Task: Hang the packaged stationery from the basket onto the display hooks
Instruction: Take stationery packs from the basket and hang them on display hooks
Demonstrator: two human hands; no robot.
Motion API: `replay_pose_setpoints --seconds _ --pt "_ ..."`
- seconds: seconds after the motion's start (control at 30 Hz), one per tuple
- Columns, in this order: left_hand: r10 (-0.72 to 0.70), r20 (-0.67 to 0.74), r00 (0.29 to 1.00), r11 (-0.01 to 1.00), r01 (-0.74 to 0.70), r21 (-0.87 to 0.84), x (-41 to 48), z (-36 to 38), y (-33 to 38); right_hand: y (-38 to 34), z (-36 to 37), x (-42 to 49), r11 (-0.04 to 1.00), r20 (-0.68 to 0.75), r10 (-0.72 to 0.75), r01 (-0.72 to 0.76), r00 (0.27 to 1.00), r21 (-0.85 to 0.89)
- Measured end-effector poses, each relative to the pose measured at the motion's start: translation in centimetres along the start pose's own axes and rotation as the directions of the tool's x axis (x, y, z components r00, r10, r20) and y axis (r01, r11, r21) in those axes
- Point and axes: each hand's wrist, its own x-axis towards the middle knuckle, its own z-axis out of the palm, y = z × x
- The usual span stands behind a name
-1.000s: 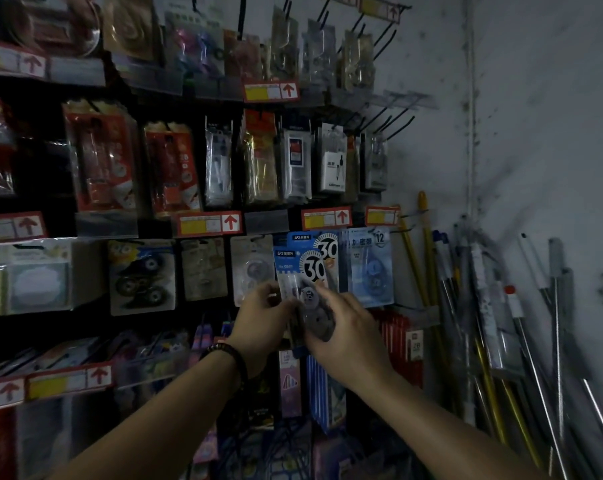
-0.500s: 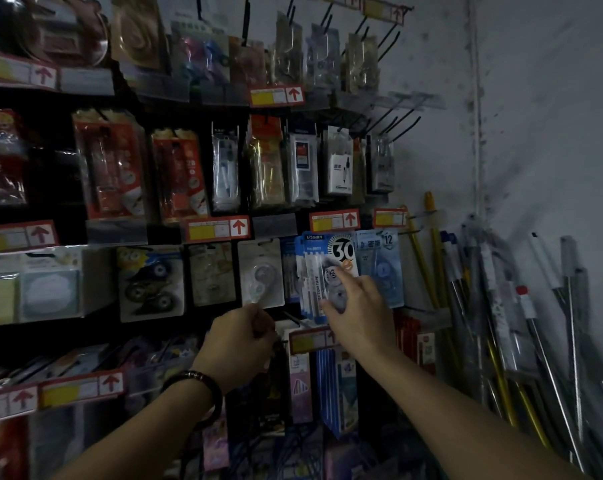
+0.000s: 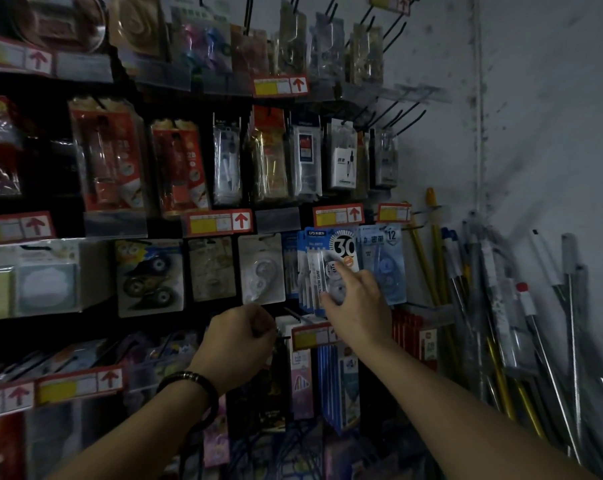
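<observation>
A blue correction tape pack [image 3: 319, 268] marked "30" hangs at the front of a row of like packs on a display hook, right of centre. My right hand [image 3: 357, 306] lies against its front, index finger stretched up over the clear blister and thumb near the lower edge, fingers apart. My left hand [image 3: 241, 337] is curled into a fist below and left of the pack, apart from it, with nothing visible inside; a dark bracelet sits on that wrist. The basket is out of view.
Hanging packs fill the display: a light-blue "12" tape pack [image 3: 385, 265] right of the "30" pack, a white tape pack [image 3: 262, 271] left of it. Bare black hooks [image 3: 393, 112] stick out at upper right. Poles and rods [image 3: 501, 306] lean against the grey wall.
A second ago both hands held the "30" pack in front of the hook. It now hangs there; my left hand has dropped away into a fist, my right hand stays on its front.
</observation>
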Motion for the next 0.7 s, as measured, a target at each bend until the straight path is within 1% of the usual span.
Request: replay_pose_setpoints --seconds 0.17,0.33,0.43,0.53,0.63,0.7 --pt "-0.009 0.014 1.000 1.000 0.009 0.026 -0.2 0.3 -0.1 -0.2 0.1 1.6 0.999 0.086 0.045 -0.042 0.995 -0.032" --pt "0.054 0.035 0.998 0.998 -0.055 0.013 -1.5 0.7 -0.7 -0.2 0.6 1.5 0.990 0.211 0.056 -0.027 0.976 -0.136" --pt "0.070 0.068 0.995 0.997 -0.072 0.025 -2.9 0.4 -1.1 -0.2 0.7 0.0 0.990 0.194 0.049 -0.022 0.980 -0.138" --pt "0.099 0.105 0.990 0.993 -0.105 0.059 -5.3 0.2 -1.7 -0.5 0.3 -2.2 0.989 0.152 -0.008 0.031 0.988 -0.146" --pt "0.084 0.194 0.977 0.993 -0.098 0.067 -8.8 0.0 -2.9 -1.1 -0.5 -4.6 0.988 0.164 -0.075 0.096 0.984 -0.122" --pt "0.057 0.247 0.967 0.994 -0.078 0.075 -11.8 0.0 -4.1 -1.6 -1.2 -6.6 0.985 0.146 -0.130 0.145 0.981 -0.097"
